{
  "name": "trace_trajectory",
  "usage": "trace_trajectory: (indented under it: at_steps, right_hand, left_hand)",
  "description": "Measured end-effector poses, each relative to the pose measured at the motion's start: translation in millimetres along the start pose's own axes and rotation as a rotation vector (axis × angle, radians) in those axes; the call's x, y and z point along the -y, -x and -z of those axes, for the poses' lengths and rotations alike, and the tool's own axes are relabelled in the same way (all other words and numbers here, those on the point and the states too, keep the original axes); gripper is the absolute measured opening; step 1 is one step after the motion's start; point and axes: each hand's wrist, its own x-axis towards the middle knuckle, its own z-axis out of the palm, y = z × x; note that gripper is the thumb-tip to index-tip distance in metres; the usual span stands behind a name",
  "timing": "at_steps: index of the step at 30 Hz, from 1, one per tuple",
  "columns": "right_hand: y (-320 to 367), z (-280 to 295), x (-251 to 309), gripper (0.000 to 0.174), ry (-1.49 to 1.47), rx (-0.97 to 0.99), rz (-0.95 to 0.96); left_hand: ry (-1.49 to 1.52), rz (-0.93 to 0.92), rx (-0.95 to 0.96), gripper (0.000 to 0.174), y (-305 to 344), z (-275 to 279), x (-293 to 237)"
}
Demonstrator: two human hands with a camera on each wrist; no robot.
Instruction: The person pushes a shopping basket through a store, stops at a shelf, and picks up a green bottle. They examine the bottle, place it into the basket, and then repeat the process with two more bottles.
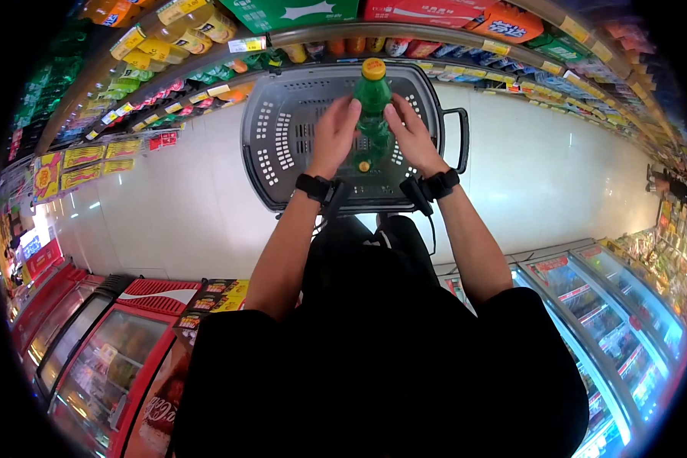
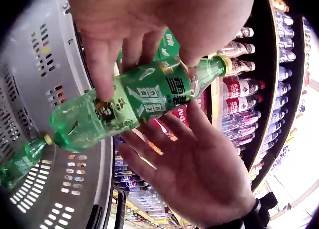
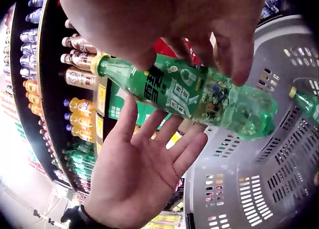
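A green soda bottle (image 1: 372, 95) with a yellow cap stands upright between my two hands, above a grey plastic shopping basket (image 1: 282, 130). My left hand (image 1: 334, 133) presses its left side with nearly straight fingers, and my right hand (image 1: 414, 133) presses the other side the same way. In the left wrist view the bottle (image 2: 144, 97) lies across the fingers of the left hand (image 2: 149, 14), with the right hand's (image 2: 199, 174) palm spread behind it. In the right wrist view the bottle (image 3: 194, 92) sits under the right hand (image 3: 164, 19) and before the spread left hand (image 3: 134, 174). A second green bottle (image 2: 20, 161) lies in the basket.
Shelves of bottled drinks (image 1: 168, 46) run along the far side of the white-floored aisle. Red cola coolers (image 1: 114, 351) stand at the lower left and glass-topped freezers (image 1: 611, 320) at the lower right. The basket's handle (image 1: 462, 137) sticks out on its right.
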Motion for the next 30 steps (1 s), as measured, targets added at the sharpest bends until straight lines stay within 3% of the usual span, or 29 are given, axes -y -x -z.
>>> trace_trajectory:
  at_steps: [11,14,15,18,21,25,28,30]
  right_hand:
    - [-23,-12,-33,0.060,-0.076,-0.040,-0.161]
    - [-23,-14,-32,0.061,-0.078,0.057,-0.201]
    - [-27,-19,-42,0.064,-0.025,0.021,-0.104]
    - [-28,-25,-59,0.067,0.121,0.009,-0.042]
    - [-32,-31,-55,0.067,0.073,0.071,-0.077]
    - [-38,-44,-67,0.068,0.143,0.149,-0.035]
    - [-41,-53,-66,0.062,0.220,0.231,-0.043]
    - [-42,-59,-65,0.062,0.268,0.278,-0.043]
  left_hand:
    - [0.047,0.108,-0.024,0.051,-16,2,35]
    - [0.006,0.136,-0.067,0.051,-20,8,47]
    - [-0.017,0.145,-0.060,0.053,-22,13,51]
    - [0.043,0.195,-0.005,0.056,-26,26,59]
    - [0.184,0.229,0.063,0.059,-30,43,64]
    - [-0.113,-0.076,0.055,0.064,-37,47,87]
    - [-0.309,-0.147,0.006,0.066,-45,62,104]
    - [-0.484,-0.094,-0.088,0.068,-44,71,103]
